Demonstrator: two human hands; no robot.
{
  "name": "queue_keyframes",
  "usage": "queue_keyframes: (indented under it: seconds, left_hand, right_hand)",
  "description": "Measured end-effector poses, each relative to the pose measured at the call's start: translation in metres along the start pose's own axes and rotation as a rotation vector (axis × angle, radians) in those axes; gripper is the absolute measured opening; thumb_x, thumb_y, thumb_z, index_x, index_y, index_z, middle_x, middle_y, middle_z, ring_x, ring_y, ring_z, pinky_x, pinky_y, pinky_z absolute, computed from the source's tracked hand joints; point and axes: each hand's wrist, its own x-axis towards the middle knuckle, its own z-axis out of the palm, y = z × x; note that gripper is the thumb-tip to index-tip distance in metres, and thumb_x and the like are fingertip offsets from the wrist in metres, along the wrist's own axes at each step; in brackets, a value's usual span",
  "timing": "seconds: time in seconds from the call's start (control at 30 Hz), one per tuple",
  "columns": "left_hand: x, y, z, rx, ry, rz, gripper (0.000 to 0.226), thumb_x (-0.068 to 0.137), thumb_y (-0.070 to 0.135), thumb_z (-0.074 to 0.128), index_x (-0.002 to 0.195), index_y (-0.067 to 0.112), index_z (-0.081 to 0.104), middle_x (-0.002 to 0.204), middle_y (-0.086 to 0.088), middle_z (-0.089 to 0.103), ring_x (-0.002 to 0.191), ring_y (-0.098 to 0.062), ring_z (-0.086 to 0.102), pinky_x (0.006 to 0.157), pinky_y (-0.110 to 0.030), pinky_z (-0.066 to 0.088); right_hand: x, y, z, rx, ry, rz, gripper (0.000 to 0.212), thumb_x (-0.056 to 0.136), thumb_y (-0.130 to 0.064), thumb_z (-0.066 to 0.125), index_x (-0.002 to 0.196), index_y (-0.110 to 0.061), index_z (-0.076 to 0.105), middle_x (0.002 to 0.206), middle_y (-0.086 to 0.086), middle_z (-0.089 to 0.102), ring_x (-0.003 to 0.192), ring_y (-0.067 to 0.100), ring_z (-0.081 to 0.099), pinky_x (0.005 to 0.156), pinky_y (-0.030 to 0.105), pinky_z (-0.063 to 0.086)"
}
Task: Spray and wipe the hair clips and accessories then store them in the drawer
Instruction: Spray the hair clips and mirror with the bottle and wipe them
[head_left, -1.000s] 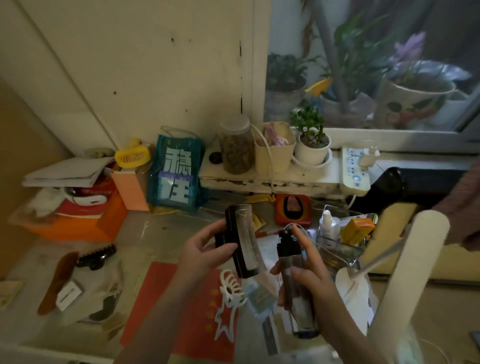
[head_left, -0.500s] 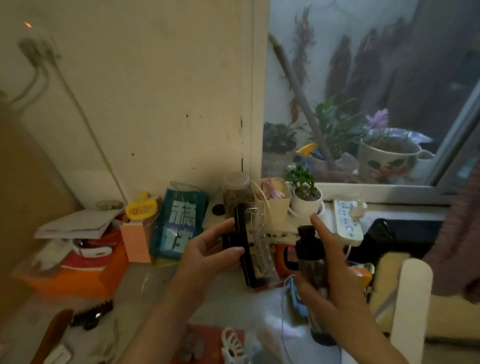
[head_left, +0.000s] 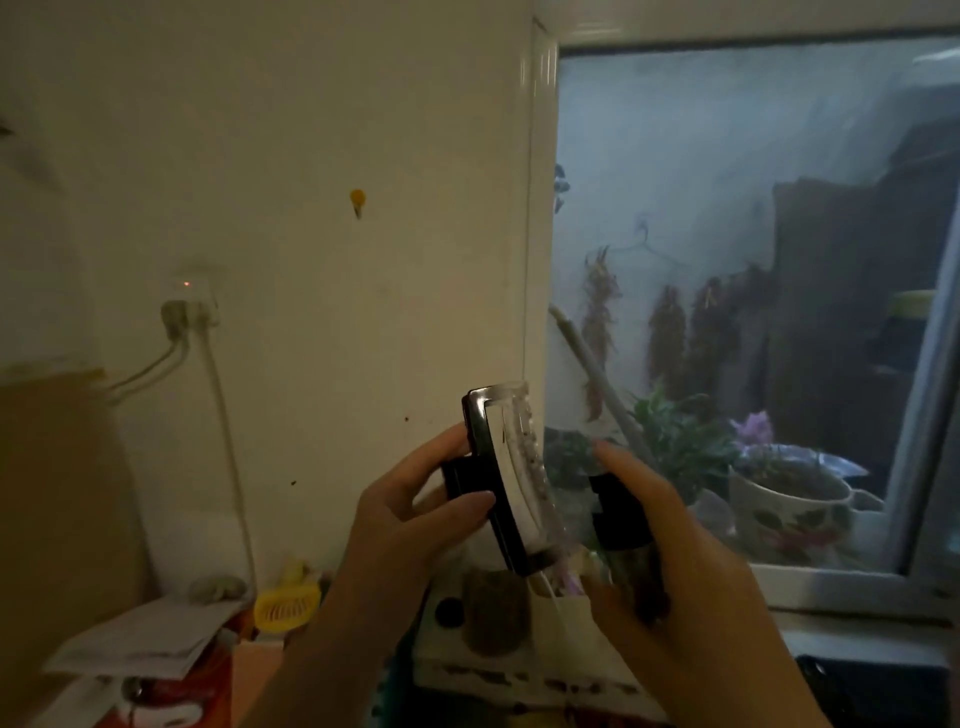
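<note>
Hair clip (head_left: 511, 478) stands upright in my left hand (head_left: 410, 512), thumb and fingers pinching it; my right hand (head_left: 670, 566) grips the spray bottle (head_left: 626, 540) just beside it.

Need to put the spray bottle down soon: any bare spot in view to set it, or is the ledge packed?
The ledge below the hands is packed: brown-filled clear jar, yellow slotted plastic piece, folded white papers. Only the white windowsill strip, right of the dark spray bottle and before the floral ceramic pot, looks bare.
</note>
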Motion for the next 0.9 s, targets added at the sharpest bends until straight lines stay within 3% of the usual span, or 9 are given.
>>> queue_keyframes:
  seconds: [0.07, 0.13, 0.2, 0.27, 0.33, 0.43, 0.57, 0.73, 0.9]
  left_hand:
    - [0.005, 0.008, 0.001, 0.011, -0.005, 0.025, 0.058, 0.067, -0.001, 0.072, 0.12, 0.02, 0.059, 0.112, 0.005, 0.07, 0.102, -0.016, 0.067, 0.079, -0.028, 0.057]
    - [0.008, 0.012, 0.002, 0.008, -0.012, 0.042, 0.059, 0.065, 0.002, 0.066, 0.12, 0.02, 0.058, 0.112, 0.005, 0.07, 0.102, -0.017, 0.067, 0.079, -0.028, 0.056]
    - [0.011, 0.015, 0.002, 0.004, -0.019, 0.053, 0.058, 0.065, 0.004, 0.066, 0.119, 0.021, 0.059, 0.112, 0.005, 0.07, 0.102, -0.017, 0.067, 0.077, -0.026, 0.056]
    - [0.012, 0.016, 0.003, -0.007, -0.025, 0.055, 0.057, 0.067, 0.002, 0.07, 0.119, 0.021, 0.059, 0.112, 0.004, 0.07, 0.102, -0.018, 0.067, 0.076, -0.025, 0.056]
    - [0.012, 0.015, 0.002, -0.01, -0.025, 0.045, 0.057, 0.067, 0.001, 0.073, 0.119, 0.02, 0.059, 0.11, 0.003, 0.071, 0.101, -0.018, 0.068, 0.076, -0.024, 0.056]
    - [0.012, 0.013, 0.004, -0.01, -0.03, 0.029, 0.062, 0.065, -0.001, 0.075, 0.121, 0.019, 0.058, 0.11, 0.004, 0.071, 0.1, -0.018, 0.068, 0.075, -0.024, 0.056]
    - [0.013, 0.01, 0.006, -0.023, -0.057, 0.02, 0.06, 0.065, 0.002, 0.067, 0.122, 0.018, 0.057, 0.111, 0.004, 0.071, 0.101, -0.018, 0.068, 0.075, -0.024, 0.056]
    - [0.013, 0.011, 0.007, -0.038, -0.063, 0.018, 0.056, 0.066, 0.001, 0.07, 0.117, 0.02, 0.059, 0.108, 0.005, 0.072, 0.099, -0.017, 0.069, 0.072, -0.022, 0.056]
    - [0.011, 0.009, 0.005, -0.053, -0.061, 0.011, 0.053, 0.062, 0.004, 0.063, 0.112, 0.021, 0.06, 0.102, 0.008, 0.073, 0.096, -0.015, 0.069, 0.07, -0.02, 0.056]
  right_hand:
    - [0.008, -0.008, -0.005, -0.07, 0.072, -0.043, 0.091, 0.069, -0.024, 0.064, 0.126, -0.072, 0.012, 0.096, -0.043, 0.049, 0.097, -0.022, 0.049, 0.069, 0.003, 0.044]
    - [0.013, -0.014, -0.01, -0.107, 0.123, -0.049, 0.09, 0.069, -0.023, 0.061, 0.127, -0.071, 0.012, 0.091, -0.034, 0.049, 0.077, -0.007, 0.06, 0.062, 0.013, 0.049]
    - [0.016, -0.017, -0.014, -0.195, 0.163, -0.085, 0.098, 0.07, -0.013, 0.064, 0.126, -0.071, 0.01, 0.088, -0.024, 0.053, 0.063, 0.0, 0.059, 0.056, 0.021, 0.053]
    - [0.018, -0.017, -0.018, -0.258, 0.168, -0.084, 0.102, 0.072, -0.007, 0.067, 0.123, -0.073, 0.008, 0.09, -0.016, 0.056, 0.062, 0.0, 0.057, 0.053, 0.017, 0.05]
    - [0.018, -0.017, -0.019, -0.251, 0.146, -0.06, 0.093, 0.075, -0.014, 0.064, 0.118, -0.076, 0.008, 0.095, -0.015, 0.056, 0.066, -0.002, 0.056, 0.054, 0.014, 0.045]
    - [0.017, -0.017, -0.018, -0.211, 0.128, -0.025, 0.081, 0.076, -0.015, 0.062, 0.116, -0.07, 0.018, 0.097, -0.018, 0.053, 0.075, -0.004, 0.056, 0.062, 0.016, 0.047]
    - [0.018, -0.017, -0.016, -0.185, 0.109, -0.004, 0.063, 0.074, -0.027, 0.054, 0.118, -0.06, 0.023, 0.095, -0.031, 0.045, 0.078, -0.01, 0.052, 0.064, 0.008, 0.04]
    - [0.013, -0.012, -0.014, -0.233, 0.118, 0.014, 0.076, 0.073, -0.008, 0.069, 0.113, -0.057, 0.027, 0.092, -0.028, 0.048, 0.075, -0.011, 0.054, 0.057, 0.004, 0.035]
    - [0.011, -0.01, -0.012, -0.26, 0.166, 0.034, 0.08, 0.073, -0.006, 0.07, 0.121, -0.053, 0.027, 0.095, -0.023, 0.051, 0.073, -0.012, 0.051, 0.06, 0.004, 0.033]
